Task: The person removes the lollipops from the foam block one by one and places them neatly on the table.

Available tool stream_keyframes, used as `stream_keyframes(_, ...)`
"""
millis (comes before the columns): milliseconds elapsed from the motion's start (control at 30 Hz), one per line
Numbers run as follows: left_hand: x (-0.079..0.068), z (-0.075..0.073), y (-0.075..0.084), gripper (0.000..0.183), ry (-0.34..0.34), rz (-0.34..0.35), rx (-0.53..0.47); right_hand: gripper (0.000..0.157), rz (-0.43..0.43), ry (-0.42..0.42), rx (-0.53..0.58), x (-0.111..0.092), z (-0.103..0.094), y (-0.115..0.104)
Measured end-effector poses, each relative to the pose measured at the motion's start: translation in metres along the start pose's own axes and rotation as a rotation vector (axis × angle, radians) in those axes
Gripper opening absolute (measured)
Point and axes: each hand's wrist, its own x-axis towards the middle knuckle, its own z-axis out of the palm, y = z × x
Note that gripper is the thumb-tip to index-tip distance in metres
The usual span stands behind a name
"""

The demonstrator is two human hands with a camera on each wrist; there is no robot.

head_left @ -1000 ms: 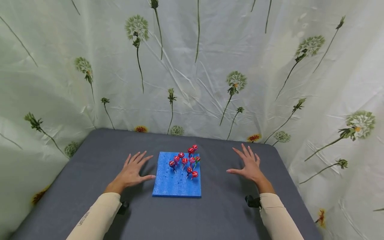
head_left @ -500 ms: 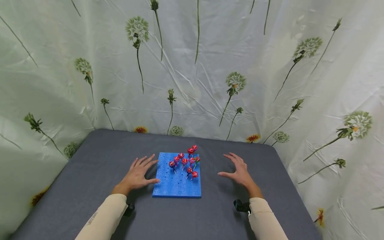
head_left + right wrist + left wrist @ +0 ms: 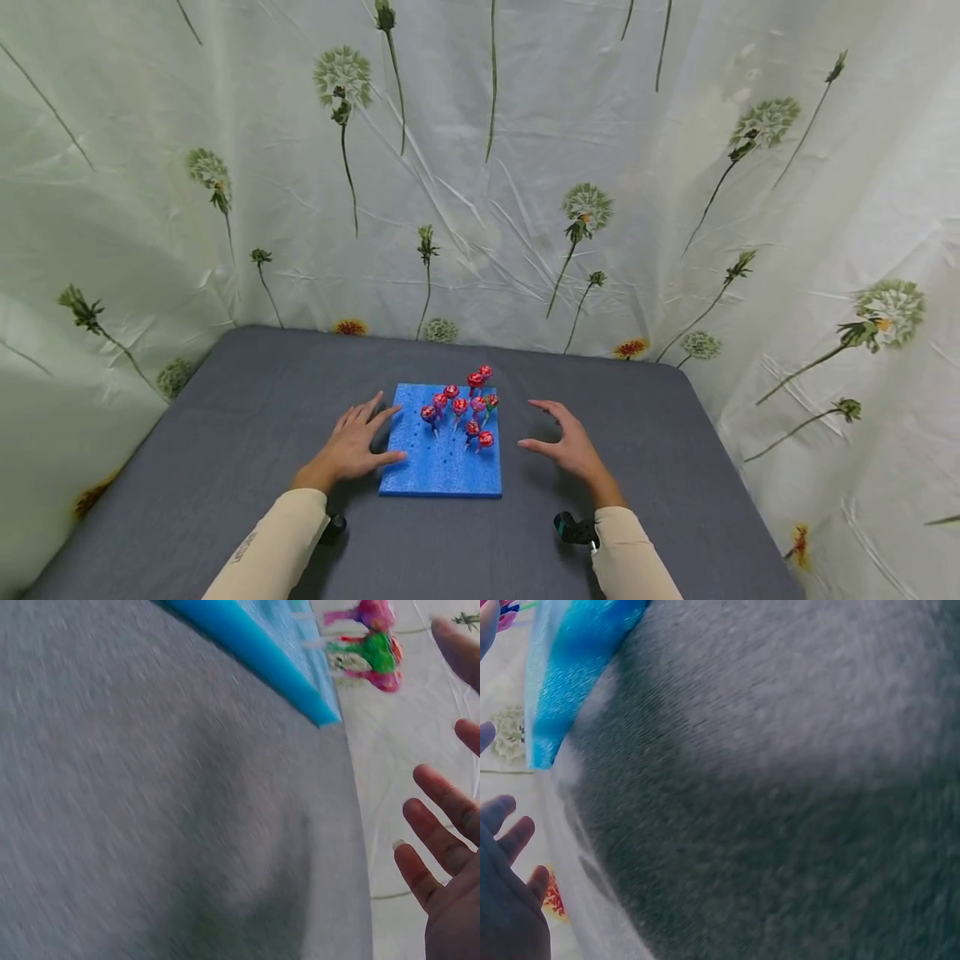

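While the blue board (image 3: 438, 477) lies between left grip (image 3: 351, 446) and right grip (image 3: 573, 450), both are spread, left perhaps overhanging it.

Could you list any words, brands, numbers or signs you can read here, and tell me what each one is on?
None can be read for certain.
Left sleeve: dark lettering, too small and blurred to read.
Lollipop wrappers: pale marks on red, too small to tell whether they are letters.
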Motion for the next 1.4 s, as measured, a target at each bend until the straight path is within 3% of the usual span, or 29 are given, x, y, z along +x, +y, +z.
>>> stream_keyframes(167,-0.003,0.011,-0.002,0.082,-0.017,-0.038,-0.027,0.052,-0.048,-0.021,0.034,-0.002,0.014,-0.002)
stream_keyframes(433,-0.004,0.024,-0.003,0.08,-0.02,-0.046,-0.012,0.046,-0.068,-0.063,0.083,-0.003,0.023,-0.013)
stream_keyframes(867,-0.003,0.023,-0.004,0.081,-0.041,-0.066,0.011,0.045,-0.043,-0.11,0.182,-0.003,0.044,-0.022)
stream_keyframes(1133,-0.002,0.018,-0.006,0.077,-0.001,-0.045,-0.005,0.041,-0.059,-0.08,0.181,-0.001,0.055,-0.024)
stream_keyframes(1400,0.001,0.019,-0.006,0.081,0.009,-0.088,-0.115,0.033,-0.065,-0.026,0.149,-0.002,0.059,-0.026)
